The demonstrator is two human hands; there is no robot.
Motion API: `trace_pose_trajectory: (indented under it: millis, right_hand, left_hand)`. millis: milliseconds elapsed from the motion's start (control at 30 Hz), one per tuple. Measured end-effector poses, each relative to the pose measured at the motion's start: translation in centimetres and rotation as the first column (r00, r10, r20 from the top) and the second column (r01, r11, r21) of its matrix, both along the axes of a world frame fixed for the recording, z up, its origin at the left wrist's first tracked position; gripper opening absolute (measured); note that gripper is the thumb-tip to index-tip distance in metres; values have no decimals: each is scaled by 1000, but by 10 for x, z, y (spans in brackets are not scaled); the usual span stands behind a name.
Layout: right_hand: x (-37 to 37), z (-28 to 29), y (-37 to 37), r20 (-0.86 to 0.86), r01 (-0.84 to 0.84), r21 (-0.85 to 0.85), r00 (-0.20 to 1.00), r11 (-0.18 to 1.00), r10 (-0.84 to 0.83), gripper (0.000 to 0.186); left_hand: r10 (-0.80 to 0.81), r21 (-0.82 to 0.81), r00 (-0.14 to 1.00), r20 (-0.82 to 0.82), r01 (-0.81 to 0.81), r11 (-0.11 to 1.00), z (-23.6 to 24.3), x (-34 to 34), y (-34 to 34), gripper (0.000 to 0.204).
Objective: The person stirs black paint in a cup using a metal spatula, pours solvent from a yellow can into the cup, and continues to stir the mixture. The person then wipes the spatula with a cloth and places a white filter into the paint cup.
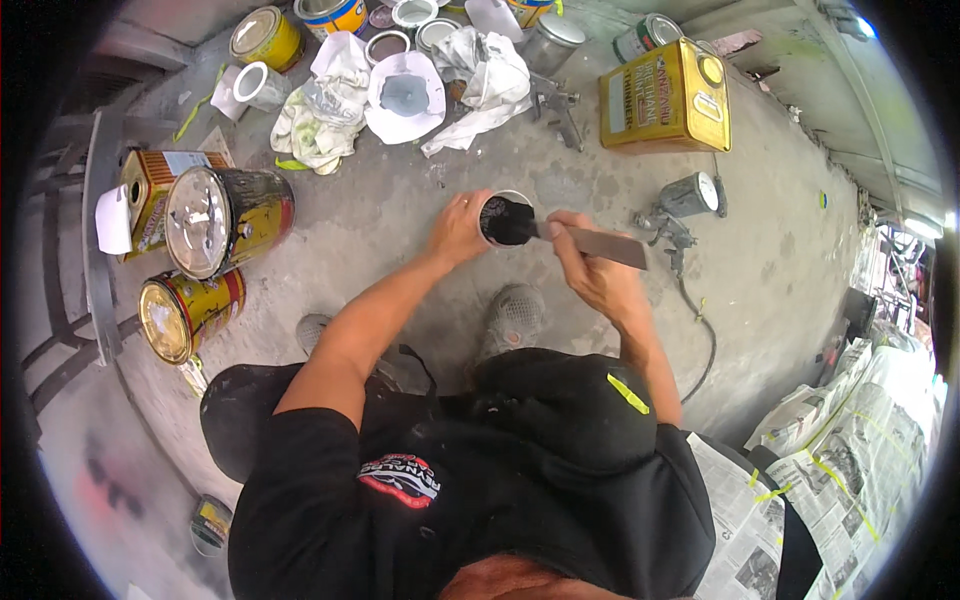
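My left hand (pixel 459 232) is closed around the side of a small pale cup (pixel 484 205). Black paint (pixel 499 226) lies inside the cup, its surface dark and glossy. My right hand (pixel 596 277) grips a flat paint spatula (pixel 613 249) with a brownish, straight-ended body. The spatula's other end is coated black and reaches over the rim into the cup; how deep it dips is hidden. Both hands are held above the grey concrete floor, in front of my feet.
A spray gun (pixel 675 212) with a hose lies to the right. Behind it stands a gold square can (pixel 667 100). Crumpled rags (pixel 322 118), a paper strainer (pixel 405 92) and several tins are at the back. Large paint cans (pixel 245 222) stand left; newspaper-covered items (pixel 850 450) lie right.
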State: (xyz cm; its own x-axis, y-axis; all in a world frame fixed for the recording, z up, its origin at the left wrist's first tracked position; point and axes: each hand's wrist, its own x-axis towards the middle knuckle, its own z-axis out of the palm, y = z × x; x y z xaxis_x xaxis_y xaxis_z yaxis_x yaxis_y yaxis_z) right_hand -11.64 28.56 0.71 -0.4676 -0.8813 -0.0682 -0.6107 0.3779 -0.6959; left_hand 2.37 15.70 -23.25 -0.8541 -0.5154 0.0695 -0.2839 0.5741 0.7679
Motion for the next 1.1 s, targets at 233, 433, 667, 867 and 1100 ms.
trace_pose_trajectory:
  millis: [233,433,667,867,1100]
  right_hand:
    - [-7,24,-4,-228,-259,-93,946,961,232,14]
    - [-1,-33,-1,-209,-123,-88,972,989,102,14]
    - [6,-2,-12,-197,51,-42,979,998,-58,12]
    - [-6,-6,-6,-214,18,-57,976,998,-30,25]
    - [1,-59,-10,-209,108,-15,972,994,-109,31]
  left_hand:
    - [-23,25,999,-28,24,999,16,-4,-3,69]
    - [-57,122,996,62,49,991,33,-13,-5,65]
    - [-15,63,1000,4,14,998,19,-5,6,66]
    - [-33,80,999,-24,35,996,18,-8,5,67]
    - [-76,76,997,-4,76,994,14,-16,7,65]
